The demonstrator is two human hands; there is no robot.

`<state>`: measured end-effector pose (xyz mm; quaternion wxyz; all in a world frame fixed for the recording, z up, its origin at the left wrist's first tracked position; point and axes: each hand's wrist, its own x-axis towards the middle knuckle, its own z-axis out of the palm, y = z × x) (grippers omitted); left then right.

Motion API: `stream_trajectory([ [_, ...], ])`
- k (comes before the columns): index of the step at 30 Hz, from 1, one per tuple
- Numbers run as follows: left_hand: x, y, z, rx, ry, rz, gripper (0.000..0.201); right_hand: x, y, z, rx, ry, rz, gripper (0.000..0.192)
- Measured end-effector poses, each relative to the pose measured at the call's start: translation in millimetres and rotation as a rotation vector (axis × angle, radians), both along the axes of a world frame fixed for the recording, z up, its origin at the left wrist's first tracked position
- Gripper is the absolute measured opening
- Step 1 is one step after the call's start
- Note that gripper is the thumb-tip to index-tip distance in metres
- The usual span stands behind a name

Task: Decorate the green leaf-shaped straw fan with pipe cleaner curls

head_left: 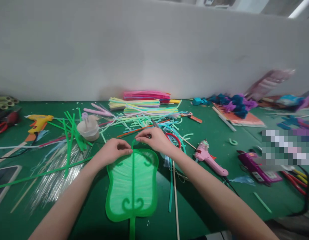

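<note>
Leaf-shaped green fan (pixel 144 181), head view: sits right below the fingers, top edge at them, handle (pixel 132 227) running away from them toward the wearer. Right hand (pixel 156 138) has thumb and finger pinched on the end of the green strip (pixel 133 144) poking up past that edge; left hand (pixel 115 149) fingers bunched at its base, gripping or just steadying, can't tell. Rim (pixel 108 196), midrib (pixel 133 173) and curls (pixel 139 202) look done; probably only that strip end left to finish.
</note>
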<state>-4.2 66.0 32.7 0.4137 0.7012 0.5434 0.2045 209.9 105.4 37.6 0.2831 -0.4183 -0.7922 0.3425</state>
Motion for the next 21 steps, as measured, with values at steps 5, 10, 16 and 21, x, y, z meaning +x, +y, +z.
stream_trajectory([
  [5, 7.0, -10.3, 10.7, -0.002, -0.105, 0.037, 0.03, 10.4, -20.2, 3.8, -0.025, 0.129, -0.108, 0.015],
  [10, 17.6, -21.8, 19.5, -0.047, -0.198, 0.047, 0.027, 14.8, -43.2, -1.4, -0.085, 0.207, -0.178, 0.014],
  [16, 25.0, -30.7, 11.6, -0.048, -0.334, 0.152, 0.026, 15.2, -61.9, -11.8, -0.128, 0.25, -0.21, 0.013],
  [21, 26.1, -30.8, -4.3, -0.043, -0.407, 0.275, 0.029, 11.7, -63.0, -20.6, -0.156, 0.272, -0.205, 0.014],
])
